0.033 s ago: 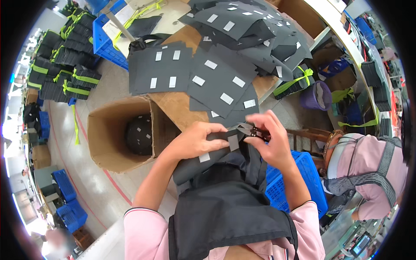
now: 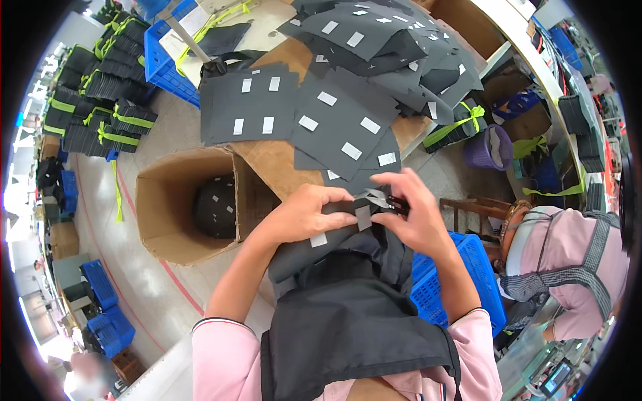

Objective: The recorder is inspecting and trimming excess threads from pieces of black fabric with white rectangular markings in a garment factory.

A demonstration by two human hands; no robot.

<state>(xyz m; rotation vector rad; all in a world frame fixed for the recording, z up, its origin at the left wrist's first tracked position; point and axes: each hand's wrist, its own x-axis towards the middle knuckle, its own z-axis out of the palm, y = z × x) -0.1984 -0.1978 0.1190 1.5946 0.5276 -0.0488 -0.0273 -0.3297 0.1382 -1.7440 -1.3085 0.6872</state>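
My left hand [image 2: 304, 215] is closed on a dark grey sheet [image 2: 294, 258], which lies curved over my lap and bears white rectangular patches [image 2: 363, 218]. Its thumb presses beside one of those patches. Between the fingers and thumb of my right hand [image 2: 422, 215] is a small pair of thread snips [image 2: 397, 205] with black handles. Their metal blades point left, at the sheet's far edge near my left fingertips. Whether the blades touch the sheet I cannot tell. Just beyond lie flat grey sheets [image 2: 332, 142] with similar white patches.
A heap of grey pieces [image 2: 361, 30] covers the table's far side. An open cardboard box [image 2: 157, 220] with patched grey pieces inside stands left. To my right are a blue crate [image 2: 461, 281], a purple bin [image 2: 487, 148] and a co-worker in pink [image 2: 568, 250].
My right hand and the snips have shifted slightly left, closer to my left fingertips. My left hand keeps its grip on the sheet.
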